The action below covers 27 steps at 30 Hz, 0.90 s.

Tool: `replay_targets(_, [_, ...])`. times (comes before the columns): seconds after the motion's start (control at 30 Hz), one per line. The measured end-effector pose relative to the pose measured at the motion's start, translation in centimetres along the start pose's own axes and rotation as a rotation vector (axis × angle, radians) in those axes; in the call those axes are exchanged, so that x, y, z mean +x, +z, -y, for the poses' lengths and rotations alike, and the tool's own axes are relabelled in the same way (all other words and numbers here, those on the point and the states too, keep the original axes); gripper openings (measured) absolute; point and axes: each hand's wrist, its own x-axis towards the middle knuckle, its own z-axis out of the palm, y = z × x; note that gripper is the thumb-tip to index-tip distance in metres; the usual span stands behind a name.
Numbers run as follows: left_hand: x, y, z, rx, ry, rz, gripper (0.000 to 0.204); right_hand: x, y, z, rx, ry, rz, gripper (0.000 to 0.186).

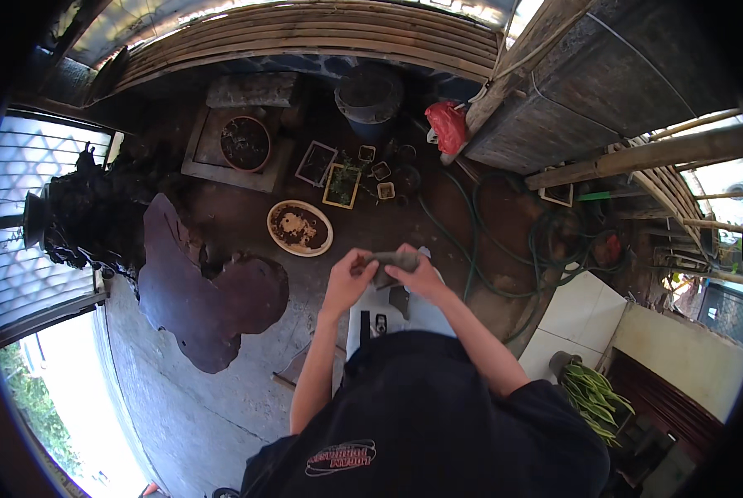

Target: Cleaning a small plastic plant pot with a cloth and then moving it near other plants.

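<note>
Both my hands are raised in front of my body, close together, with a small grey-green piece [386, 259] stretched between them. It looks soft, like cloth or clay, but I cannot tell which. My left hand [348, 280] pinches its left end between thumb and fingers. At the other end my right hand [419, 277] grips it in the same way. Below the hands lies a pale surface [428, 314], partly hidden by my hands and dark shirt. A small dark object with a light round part [381, 324] rests on it.
Ahead on the floor are an oval cream planter [327, 241], a yellow rectangular planter [342, 186] and several small pots. A green hose [477, 228] coils to the right. On the left stands a dark wooden slab table [185, 286]. A blue bucket [368, 124] stands farther back.
</note>
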Motion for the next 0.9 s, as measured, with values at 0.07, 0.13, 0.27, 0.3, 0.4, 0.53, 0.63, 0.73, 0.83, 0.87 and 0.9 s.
replay_targets(0.07, [-0.1, 0.9, 3.6, 0.274, -0.074, -0.052, 0.019, 2.0, -1.8, -3.6, -0.071, 0.075, -0.013, 0.027])
replay_targets(0.13, [0.0, 1.7, 6.3, 0.235, -0.187, -0.029, 0.019, 1.9, -2.3, -7.7, -0.043, 0.132, -0.017, 0.028])
replay_targets(0.27, [4.8, 3.5, 15.7, 0.387, -0.273, -0.008, 0.023, 8.6, -6.0, -16.7, -0.085, 0.049, 0.087, 0.040])
replay_targets(0.3, [5.4, 3.7, 18.3, 0.387, -0.308, 0.003, 0.023, 10.5, -6.8, -19.1, 0.020, 0.214, 0.185, 0.047])
replay_targets(0.4, [13.1, 4.8, 26.7, 0.450, -0.211, 0.016, 0.024, 17.8, -9.9, -25.2, -0.061, 0.185, 0.184, 0.036])
replay_targets(0.53, [23.9, 6.4, 38.6, 0.436, -0.130, 0.112, 0.024, 28.3, -15.8, -35.0, -0.247, 0.172, 0.180, 0.032])
replay_targets(0.63, [31.8, 7.1, 48.1, 0.537, -0.050, 0.169, 0.021, 35.8, -19.2, -42.0, -0.459, 0.101, 0.202, 0.034])
replay_targets(0.73, [37.2, 8.9, 57.1, 0.594, -0.018, 0.167, 0.022, 41.4, -22.3, -48.5, -0.625, 0.074, 0.220, 0.034])
replay_targets(0.83, [43.6, 10.1, 62.6, 0.718, 0.086, 0.309, 0.024, 45.9, -25.6, -54.2, -0.732, 0.037, 0.213, 0.036])
replay_targets(0.87, [44.9, 10.4, 64.2, 0.707, 0.106, 0.373, 0.024, 46.5, -26.3, -55.9, -0.693, 0.017, 0.200, 0.037])
replay_targets(0.9, [46.0, 10.6, 65.5, 0.697, 0.128, 0.435, 0.025, 47.0, -27.0, -57.2, -0.656, -0.007, 0.187, 0.038])
